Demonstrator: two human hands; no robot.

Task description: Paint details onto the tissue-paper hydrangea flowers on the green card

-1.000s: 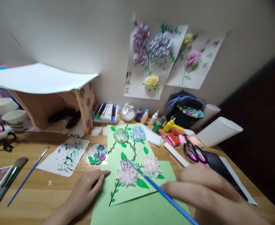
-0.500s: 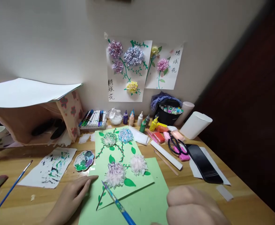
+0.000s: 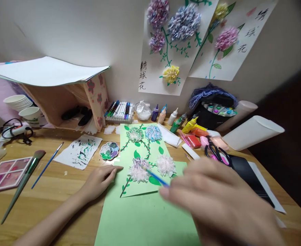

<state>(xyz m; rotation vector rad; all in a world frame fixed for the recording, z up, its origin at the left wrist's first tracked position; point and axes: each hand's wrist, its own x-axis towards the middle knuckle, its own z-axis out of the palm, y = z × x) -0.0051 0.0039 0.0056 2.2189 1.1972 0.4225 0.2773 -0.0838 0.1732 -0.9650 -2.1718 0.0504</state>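
Over a green collage [image 3: 127,158] on the wooden desk [image 3: 83,218], the right hand [image 3: 217,194] is gripping one blue paintbrush [image 3: 157,177]. The left hand [image 3: 100,181] is resting at the collage's left edge, loosely open and empty. Four fluffy flowers [image 3: 138,171] are dotting the collage.

The right hand [image 3: 217,194] has moved farther and to the left since half a second ago, and its brush [image 3: 158,177] has gone from the left edge of the near left flower [image 3: 137,172] to that flower's right half. Most of the handle, in sight then, is now hidden by the hand, as are the near parts of the white strip [image 3: 190,151] and pencil [image 3: 188,156]. The view has shifted: the left wall picture [image 3: 152,82] is cut off at the top, while the makeup brush [image 3: 27,181] and pink palette [image 3: 9,174] show whole at left.
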